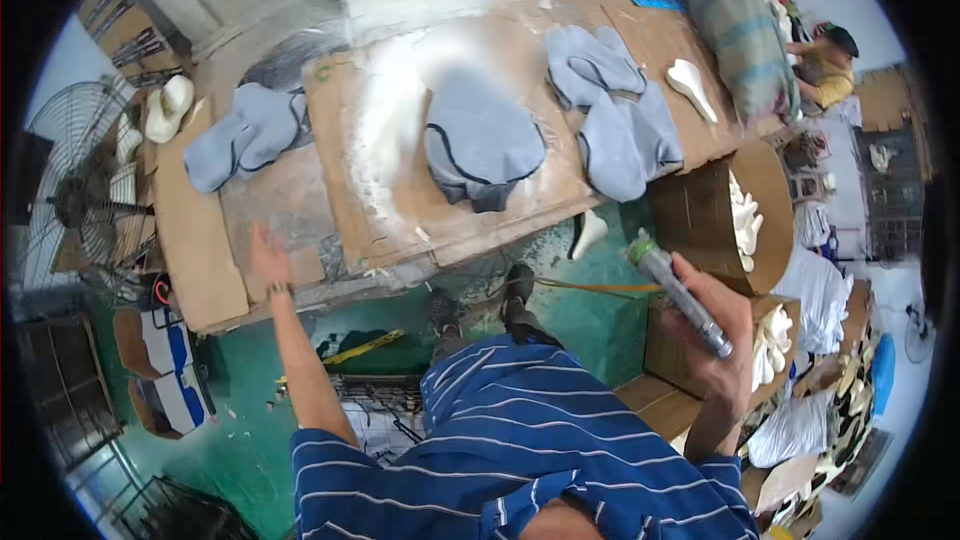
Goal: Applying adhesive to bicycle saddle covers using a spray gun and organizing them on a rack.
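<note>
My right hand (715, 315) is wrapped round a grey cylindrical tool with a green end (678, 290), held out to the right of the table's front edge; its exact kind I cannot make out. With its fingers stretched out, my left hand (269, 258) is over the table's front left part, holding nothing. Between the hands, a grey saddle-shaped piece with dark edging (480, 130) lies on a cardboard sheet (345, 200) dusted white. More grey pieces lie left (245, 135) and right (615, 115) of it, the right ones overlapping.
A cream saddle shell (692, 90) lies at the table's right, near a striped sack (735, 35). Cardboard boxes (700, 210) of cream parts stand beside the table. On the left is a large fan (80, 190). A person (830, 70) is at the far right. Yellow tape (365, 348) lies on the green floor.
</note>
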Demonstrator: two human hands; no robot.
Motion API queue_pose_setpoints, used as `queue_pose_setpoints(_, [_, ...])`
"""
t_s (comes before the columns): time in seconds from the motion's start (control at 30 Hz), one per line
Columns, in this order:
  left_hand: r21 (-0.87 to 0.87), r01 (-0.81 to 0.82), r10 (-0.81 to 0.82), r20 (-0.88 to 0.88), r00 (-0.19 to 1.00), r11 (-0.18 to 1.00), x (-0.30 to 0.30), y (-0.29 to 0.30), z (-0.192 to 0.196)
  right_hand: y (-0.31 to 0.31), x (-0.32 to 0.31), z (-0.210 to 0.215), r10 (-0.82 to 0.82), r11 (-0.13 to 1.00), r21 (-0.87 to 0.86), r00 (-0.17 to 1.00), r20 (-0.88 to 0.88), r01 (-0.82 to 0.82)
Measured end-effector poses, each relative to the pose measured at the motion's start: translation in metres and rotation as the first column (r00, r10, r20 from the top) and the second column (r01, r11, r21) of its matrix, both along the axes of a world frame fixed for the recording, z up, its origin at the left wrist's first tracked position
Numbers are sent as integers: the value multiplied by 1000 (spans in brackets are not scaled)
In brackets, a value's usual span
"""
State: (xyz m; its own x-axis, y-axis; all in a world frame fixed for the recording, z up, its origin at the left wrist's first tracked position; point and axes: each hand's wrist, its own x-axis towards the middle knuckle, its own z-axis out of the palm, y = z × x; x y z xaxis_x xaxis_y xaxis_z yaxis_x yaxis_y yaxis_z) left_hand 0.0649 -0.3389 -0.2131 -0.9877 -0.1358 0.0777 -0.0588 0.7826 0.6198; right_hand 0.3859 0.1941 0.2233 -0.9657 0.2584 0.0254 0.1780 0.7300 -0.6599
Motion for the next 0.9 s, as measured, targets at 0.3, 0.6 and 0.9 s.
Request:
queue_pose_setpoints(0.3, [297,6,-129,396,909,955,253,69,-114,14,7,38,137,990,-41,990,40,-135])
queue_pose_setpoints(0.6, [326,-31,-146,505,850,945,272,83,-94,4,19,49,133,991,-40,984,120,-129])
queue_pose_setpoints(0.9, [389,56,-233,426,874,920,232,85,-49,-49,7,52,118,981,156,993,13,-119])
